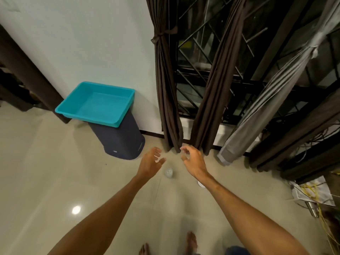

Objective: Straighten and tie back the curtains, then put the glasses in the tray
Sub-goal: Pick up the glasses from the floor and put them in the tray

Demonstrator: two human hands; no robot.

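Left curtain (166, 85) at 12 o'clock looks tied, middle curtain (215, 85) I can't tell. Left hand (150, 161) and right hand (194, 160) hang loose and empty just above the glass (168, 173) on the floor. Tray (86, 117) at 10 o'clock holds nothing yet.

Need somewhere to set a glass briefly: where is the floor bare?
Bare floor spreads left of the dark bin and the left hand; the teal tray holds nothing. Crowded: cables at far right, a glass between left and right hand.

Both arms out fwd, left hand (151, 161) & right hand (191, 160) loosely curled, empty.
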